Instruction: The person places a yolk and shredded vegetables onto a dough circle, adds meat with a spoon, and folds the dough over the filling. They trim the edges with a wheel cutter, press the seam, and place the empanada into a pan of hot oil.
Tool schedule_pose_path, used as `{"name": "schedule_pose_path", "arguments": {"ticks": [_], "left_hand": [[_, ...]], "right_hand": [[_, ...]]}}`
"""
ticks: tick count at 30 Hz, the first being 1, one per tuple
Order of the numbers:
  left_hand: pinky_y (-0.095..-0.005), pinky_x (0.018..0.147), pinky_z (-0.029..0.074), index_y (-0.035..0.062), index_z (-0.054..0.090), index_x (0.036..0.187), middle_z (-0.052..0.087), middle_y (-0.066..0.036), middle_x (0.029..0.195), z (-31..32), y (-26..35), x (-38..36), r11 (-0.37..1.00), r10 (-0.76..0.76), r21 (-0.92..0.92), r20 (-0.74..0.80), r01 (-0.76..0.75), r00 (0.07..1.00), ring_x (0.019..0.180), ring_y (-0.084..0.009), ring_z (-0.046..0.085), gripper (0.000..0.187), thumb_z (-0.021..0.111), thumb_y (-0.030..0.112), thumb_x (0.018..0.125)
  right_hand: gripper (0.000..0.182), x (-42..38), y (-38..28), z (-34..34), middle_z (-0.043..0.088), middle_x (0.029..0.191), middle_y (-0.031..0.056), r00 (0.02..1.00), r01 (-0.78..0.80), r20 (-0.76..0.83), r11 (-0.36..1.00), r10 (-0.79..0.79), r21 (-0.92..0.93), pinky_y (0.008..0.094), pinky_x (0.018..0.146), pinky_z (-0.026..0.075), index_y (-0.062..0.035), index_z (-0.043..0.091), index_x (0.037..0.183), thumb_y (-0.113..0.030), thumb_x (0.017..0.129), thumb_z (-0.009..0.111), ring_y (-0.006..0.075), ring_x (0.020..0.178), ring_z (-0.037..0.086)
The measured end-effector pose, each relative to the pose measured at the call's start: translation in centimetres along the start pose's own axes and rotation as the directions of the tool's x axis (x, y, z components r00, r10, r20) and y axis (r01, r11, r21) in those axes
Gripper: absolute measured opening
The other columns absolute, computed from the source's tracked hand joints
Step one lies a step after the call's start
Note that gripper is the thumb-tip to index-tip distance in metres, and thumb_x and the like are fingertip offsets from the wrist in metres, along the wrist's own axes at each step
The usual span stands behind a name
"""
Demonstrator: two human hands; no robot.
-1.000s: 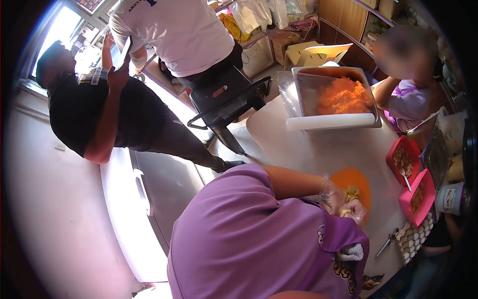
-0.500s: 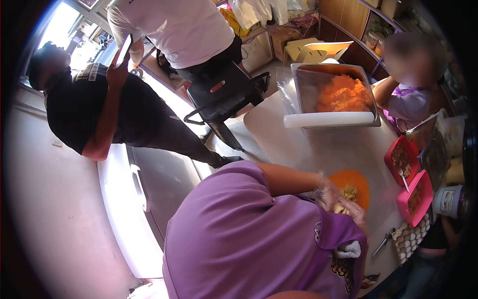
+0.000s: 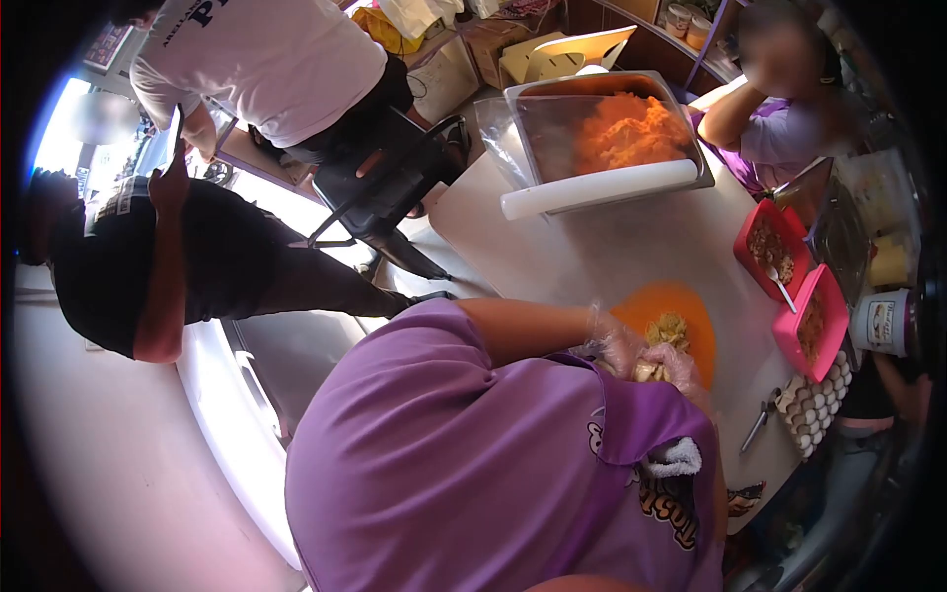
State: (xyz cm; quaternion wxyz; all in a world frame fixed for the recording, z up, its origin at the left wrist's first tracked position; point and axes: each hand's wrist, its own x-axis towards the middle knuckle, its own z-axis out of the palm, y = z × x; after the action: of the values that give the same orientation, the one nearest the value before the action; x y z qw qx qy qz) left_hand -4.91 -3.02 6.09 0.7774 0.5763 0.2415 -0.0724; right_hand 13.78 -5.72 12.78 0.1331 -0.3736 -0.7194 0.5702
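My left hand (image 3: 614, 347), in a clear plastic glove, reaches in from the upper side. Its fingers are curled against a pale yellowish, dough-like lump (image 3: 649, 372). My right hand (image 3: 683, 367), also gloved, closes round the same lump from the other side, partly covering it. Both hands are at the near edge of a round orange mat (image 3: 695, 308). A second crumpled pale lump (image 3: 668, 332) lies on the mat just beyond my fingers. My purple shirt hides part of the wrists and mat.
On the white table (image 3: 552, 252) stand a clear bin (image 3: 705, 176) of orange mash, a white rolling-pin-like bar (image 3: 599, 188), pink containers (image 3: 834, 331) with brown filling, an egg tray (image 3: 817, 409) and a knife-like tool (image 3: 758, 426). Several people are around the table.
The view has shifted, so most things sit further left and higher. My hands have drawn together round the lump at the mat's near edge, leaving the other lump uncovered on the mat.
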Motion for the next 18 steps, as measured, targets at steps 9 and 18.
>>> {"name": "schedule_pose_path", "arguments": {"ticks": [9,18], "left_hand": [[-0.0291,0.075,0.050,0.0049,0.064,0.106,0.067,-0.004,0.094,-1.3,-2.6,0.8,0.938,0.348,0.049,-0.121,-0.344,0.930,0.084,-0.0129,0.061,0.038,0.077,0.019,0.074],[-0.0255,0.078,0.050,0.0052,0.061,0.116,0.068,-0.001,0.097,-0.3,0.8,1.3,0.993,0.045,0.120,-0.385,0.002,0.922,0.087,-0.0074,0.060,0.044,0.077,0.014,0.075]], "right_hand": [[0.025,0.6,2.0,-0.2,0.065,0.104,0.0136,0.982,-0.015,-0.187,0.996,-0.002,-0.086,0.0332,0.083,0.048,-0.0030,0.063,0.100,-0.014,0.078,0.068,0.0244,0.093,0.063],[0.019,-0.7,8.8,-2.3,0.060,0.118,0.0089,0.817,0.047,-0.366,0.583,0.445,0.811,0.0262,0.075,0.049,0.0046,0.060,0.106,0.000,0.087,0.057,0.0121,0.087,0.058]]}}
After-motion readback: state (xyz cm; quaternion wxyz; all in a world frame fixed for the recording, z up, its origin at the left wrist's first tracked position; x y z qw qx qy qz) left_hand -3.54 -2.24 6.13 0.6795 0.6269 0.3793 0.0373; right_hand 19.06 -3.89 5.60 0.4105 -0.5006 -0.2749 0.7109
